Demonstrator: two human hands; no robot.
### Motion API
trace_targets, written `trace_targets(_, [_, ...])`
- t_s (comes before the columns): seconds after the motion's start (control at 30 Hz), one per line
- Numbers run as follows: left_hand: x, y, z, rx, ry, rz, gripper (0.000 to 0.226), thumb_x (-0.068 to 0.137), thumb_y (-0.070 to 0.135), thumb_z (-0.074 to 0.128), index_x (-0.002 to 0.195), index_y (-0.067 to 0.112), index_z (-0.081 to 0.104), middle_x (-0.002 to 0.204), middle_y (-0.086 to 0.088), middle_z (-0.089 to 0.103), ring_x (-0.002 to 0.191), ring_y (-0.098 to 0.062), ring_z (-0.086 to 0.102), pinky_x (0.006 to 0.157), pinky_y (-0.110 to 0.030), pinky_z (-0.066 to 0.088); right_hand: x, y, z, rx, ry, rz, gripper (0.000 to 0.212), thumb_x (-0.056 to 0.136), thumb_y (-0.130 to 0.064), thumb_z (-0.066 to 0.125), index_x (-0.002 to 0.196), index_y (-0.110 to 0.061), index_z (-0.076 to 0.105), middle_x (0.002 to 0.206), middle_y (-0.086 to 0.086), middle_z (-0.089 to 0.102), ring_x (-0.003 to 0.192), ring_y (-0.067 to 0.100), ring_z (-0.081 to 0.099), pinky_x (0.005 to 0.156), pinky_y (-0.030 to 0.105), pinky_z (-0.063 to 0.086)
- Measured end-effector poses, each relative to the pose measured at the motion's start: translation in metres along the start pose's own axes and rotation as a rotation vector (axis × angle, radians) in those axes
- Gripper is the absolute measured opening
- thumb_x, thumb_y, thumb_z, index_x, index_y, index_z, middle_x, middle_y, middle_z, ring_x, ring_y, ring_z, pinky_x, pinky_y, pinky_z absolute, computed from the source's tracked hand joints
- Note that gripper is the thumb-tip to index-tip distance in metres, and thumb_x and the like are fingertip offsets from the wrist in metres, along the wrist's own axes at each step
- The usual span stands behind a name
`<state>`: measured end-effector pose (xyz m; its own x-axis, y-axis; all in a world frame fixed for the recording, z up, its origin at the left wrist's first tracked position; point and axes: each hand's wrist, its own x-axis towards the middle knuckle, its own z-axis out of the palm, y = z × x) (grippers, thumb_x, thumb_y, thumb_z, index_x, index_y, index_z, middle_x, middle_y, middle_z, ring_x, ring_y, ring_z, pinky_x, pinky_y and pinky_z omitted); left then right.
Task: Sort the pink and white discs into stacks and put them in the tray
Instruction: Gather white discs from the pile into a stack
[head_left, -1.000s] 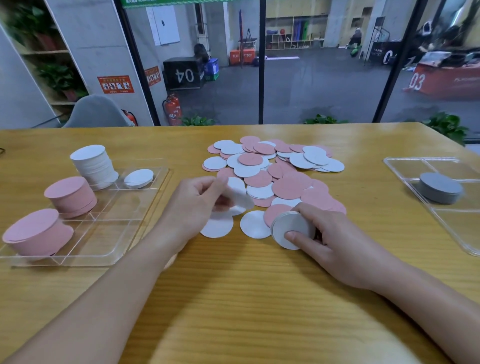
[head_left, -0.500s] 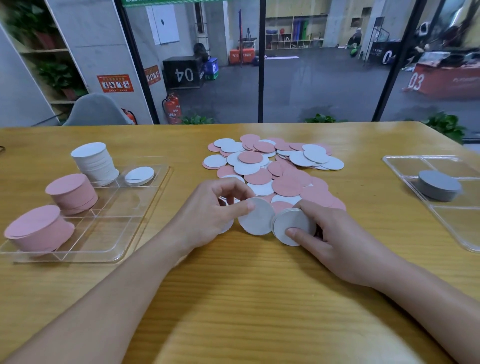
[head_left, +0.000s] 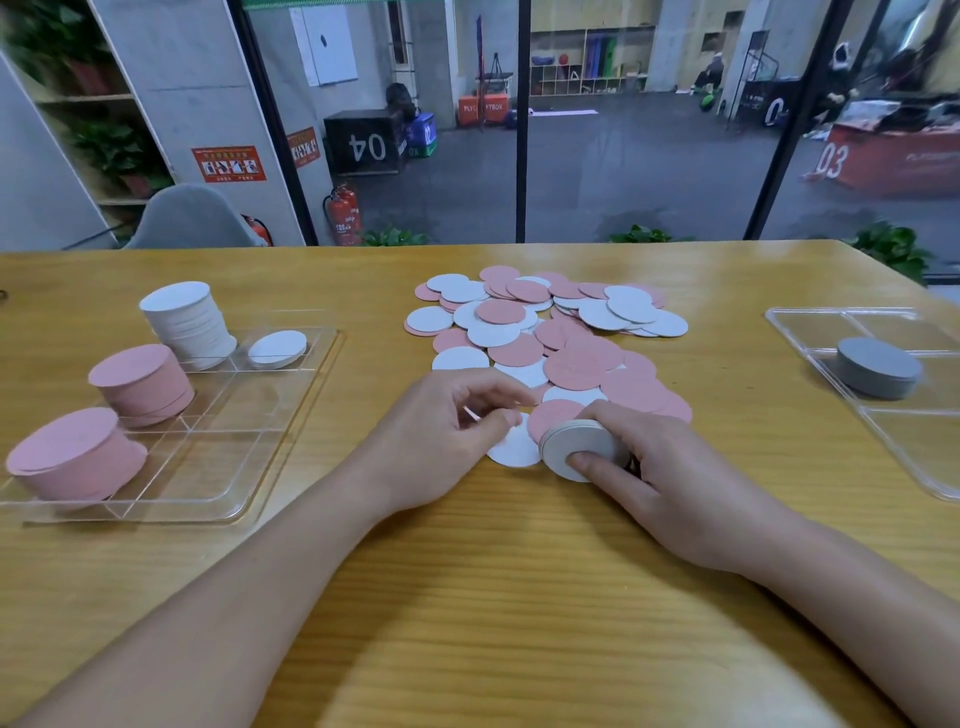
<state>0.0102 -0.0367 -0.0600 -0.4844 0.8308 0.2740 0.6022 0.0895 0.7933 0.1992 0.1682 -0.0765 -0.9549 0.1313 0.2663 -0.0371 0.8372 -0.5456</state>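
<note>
The right hand grips a small stack of white discs tilted on edge against the table, thumb across the near face and fingers curled over the top; the left hand sits just beside it with fingers curled in, pinching the thin edge of a single disc between thumb and fingertips; one white disc lies flat on the wood between the two hands, touching the held stack.

Behind the hands spreads the loose pile, pink and white discs overlapping in no order; its near edge reaches the right hand's knuckles.

To the left stands the clear tray; in it are a tall white stack at the far side, a short white stack in the compartment just right of that, a pink stack nearer, and a second pink stack nearest of all, leaning a little; the compartments toward the middle of the table show only bare plastic.

At the far right sits another clear tray holding a low grey stack.
</note>
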Motion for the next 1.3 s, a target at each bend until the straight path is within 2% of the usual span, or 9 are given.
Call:
trace_targets(0.2, [0.000,-0.006,-0.009,0.346,-0.037,-0.062,0.029,0.097,0.052,0.079,0.125,0.051,0.073,0.108,0.017,0.061,0.107,0.002,0.054,0.086,-0.011,0.039,-0.001,-0.002,-0.002,0.027,-0.011,0.013,0.016,0.108,-0.042,0.059,0.101,-0.028,0.058,0.082,-0.008,0.060,0.076,0.018,0.055,0.069,0.043,0.049])
trace_targets(0.4, [0.000,-0.008,-0.001,0.549,-0.153,-0.136,0.055,0.092,0.073,0.071,0.142,0.049,0.063,0.111,0.022,0.047,0.114,-0.005,0.044,0.100,-0.028,0.044,-0.001,-0.002,-0.002,0.038,-0.006,0.010,0.011,0.108,-0.041,0.060,0.103,-0.031,0.058,0.086,-0.010,0.061,0.079,0.018,0.057,0.068,0.040,0.050])
trace_targets(0.53, [-0.001,-0.001,-0.001,0.444,-0.116,-0.141,0.053,0.086,0.066,0.084,0.131,0.049,0.062,0.125,0.026,0.047,0.122,0.004,0.044,0.095,-0.017,0.042,0.000,-0.001,-0.002,0.033,-0.005,0.016,0.010,0.108,-0.041,0.061,0.102,-0.034,0.057,0.086,-0.012,0.060,0.078,0.016,0.056,0.067,0.039,0.049])
trace_targets(0.73, [0.001,0.004,-0.005,0.354,0.103,-0.243,0.043,0.087,0.041,0.089,0.118,0.042,0.059,0.102,0.014,0.063,0.077,-0.006,0.062,0.074,-0.030,0.052,0.000,0.000,0.000,0.033,0.005,0.035,0.017,0.108,-0.043,0.061,0.103,-0.026,0.058,0.083,-0.008,0.060,0.075,0.018,0.055,0.068,0.044,0.050])
trace_targets(0.83, [0.004,0.001,-0.010,0.208,0.197,-0.254,0.011,0.098,0.027,0.079,0.103,0.034,0.072,0.091,0.009,0.072,0.063,-0.004,0.064,0.063,-0.026,0.046,-0.001,0.000,-0.001,0.029,0.002,0.036,0.017,0.108,-0.043,0.061,0.102,-0.027,0.058,0.084,-0.008,0.060,0.074,0.018,0.054,0.068,0.044,0.050])
trace_targets(0.9, [0.005,-0.001,-0.014,0.124,0.245,-0.241,0.011,0.105,0.025,0.073,0.094,0.026,0.077,0.084,0.005,0.075,0.061,-0.003,0.066,0.059,-0.022,0.044,-0.001,-0.001,-0.001,0.034,-0.001,0.033,0.016,0.108,-0.042,0.061,0.101,-0.028,0.058,0.083,-0.009,0.059,0.073,0.018,0.053,0.067,0.042,0.048])
trace_targets(1.03, [0.005,0.004,-0.016,-0.140,0.297,-0.220,0.032,0.110,0.033,0.068,0.091,0.012,0.082,0.088,-0.004,0.081,0.080,-0.015,0.079,0.081,-0.029,0.064,0.000,-0.002,-0.002,0.041,-0.004,0.034,0.019,0.108,-0.042,0.061,0.102,-0.024,0.059,0.082,-0.006,0.059,0.073,0.018,0.053,0.067,0.040,0.047])
trace_targets(1.13, [0.003,0.005,-0.015,-0.139,0.257,-0.213,0.009,0.103,0.025,0.079,0.100,0.017,0.083,0.077,0.010,0.077,0.066,-0.004,0.071,0.068,-0.021,0.054,0.000,-0.002,-0.002,0.048,-0.001,0.040,0.019,0.107,-0.042,0.062,0.101,-0.024,0.059,0.081,-0.004,0.059,0.072,0.018,0.052,0.066,0.041,0.047])
trace_targets(1.3, [0.003,0.003,-0.014,-0.161,0.198,-0.210,0.027,0.095,0.015,0.085,0.117,0.032,0.081,0.115,0.007,0.081,0.096,-0.021,0.080,0.091,-0.046,0.059,-0.001,-0.002,-0.002,0.050,-0.001,0.035,0.022,0.108,-0.042,0.060,0.101,-0.021,0.058,0.080,-0.003,0.058,0.070,0.018,0.051,0.067,0.043,0.047])
